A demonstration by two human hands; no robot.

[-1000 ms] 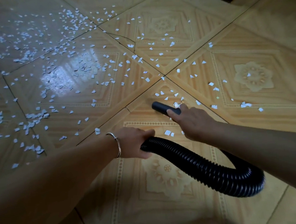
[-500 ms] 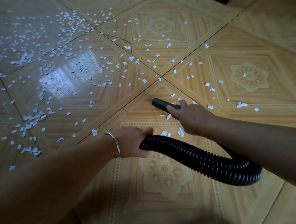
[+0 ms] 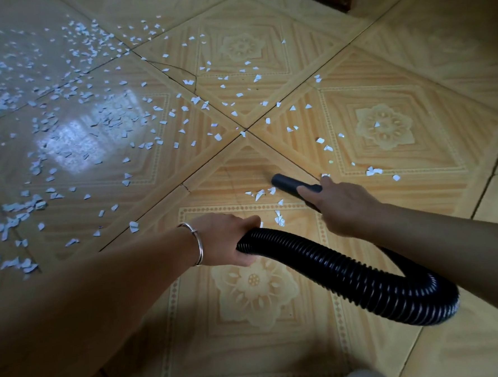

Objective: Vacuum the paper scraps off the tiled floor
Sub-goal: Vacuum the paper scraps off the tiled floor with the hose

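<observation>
Hose (image 3: 349,272) in left hand (image 3: 227,237), nozzle (image 3: 285,183) in right hand (image 3: 345,205), scraps (image 3: 259,194) nearby

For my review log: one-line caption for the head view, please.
Right hand aims the vacuum nozzle at paper scraps on the tiled floor while the left hand grips the ribbed hose.

We see bare tile (image 3: 437,45) at upper right and bottom centre; the hose (image 3: 364,277) loops across the lower right.

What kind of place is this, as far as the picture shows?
Probably a room in a home: glossy patterned floor tiles, a vacuum hose, and paper scraps strewn over them.
</observation>
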